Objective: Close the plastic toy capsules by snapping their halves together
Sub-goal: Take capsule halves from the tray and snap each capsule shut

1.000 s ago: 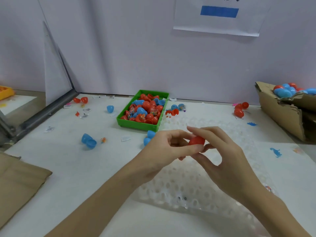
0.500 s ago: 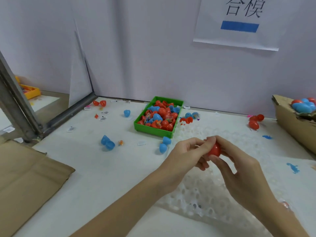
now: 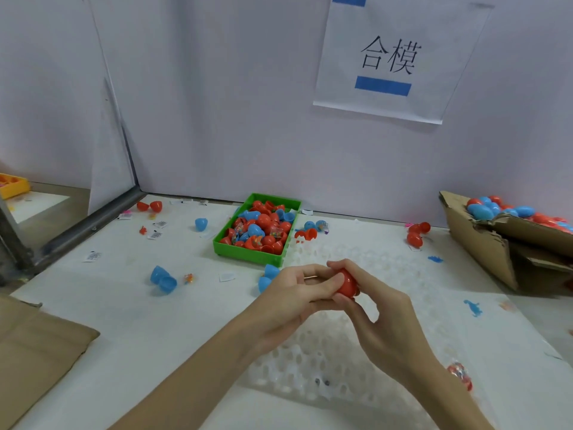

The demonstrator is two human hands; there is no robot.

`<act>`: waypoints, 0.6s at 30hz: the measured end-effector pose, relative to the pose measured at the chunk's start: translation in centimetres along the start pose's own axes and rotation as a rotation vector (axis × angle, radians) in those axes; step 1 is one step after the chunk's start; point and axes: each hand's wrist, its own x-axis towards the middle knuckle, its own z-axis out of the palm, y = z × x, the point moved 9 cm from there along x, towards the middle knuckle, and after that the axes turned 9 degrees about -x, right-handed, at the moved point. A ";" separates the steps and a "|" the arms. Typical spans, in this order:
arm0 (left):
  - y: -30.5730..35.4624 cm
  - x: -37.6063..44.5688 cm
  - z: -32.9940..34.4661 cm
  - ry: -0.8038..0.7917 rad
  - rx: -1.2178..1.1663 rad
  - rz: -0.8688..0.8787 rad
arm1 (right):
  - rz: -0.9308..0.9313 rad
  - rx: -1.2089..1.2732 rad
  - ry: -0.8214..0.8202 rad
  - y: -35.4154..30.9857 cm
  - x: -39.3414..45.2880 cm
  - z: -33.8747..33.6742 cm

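**Squeezing the red egg shut**

I hold one red capsule (image 3: 348, 286) between my two hands, above the white holey tray (image 3: 325, 367). My left hand (image 3: 294, 299) pinches it from the left side. My right hand (image 3: 381, 321) wraps its fingers round it from the right. The egg seems to lie sideways, one end to each hand, so I think I must push my hands toward each other. More open halves wait in the green bin (image 3: 248, 256), farther away and a bit left.
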 end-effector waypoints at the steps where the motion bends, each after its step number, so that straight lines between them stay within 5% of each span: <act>1: 0.0 0.0 0.0 0.005 0.005 0.008 | -0.013 0.002 0.006 -0.2 0.0 -0.1; 18: 0.3 -0.1 0.5 -0.023 0.309 0.039 | 0.058 -0.040 0.008 0.2 -0.1 -0.5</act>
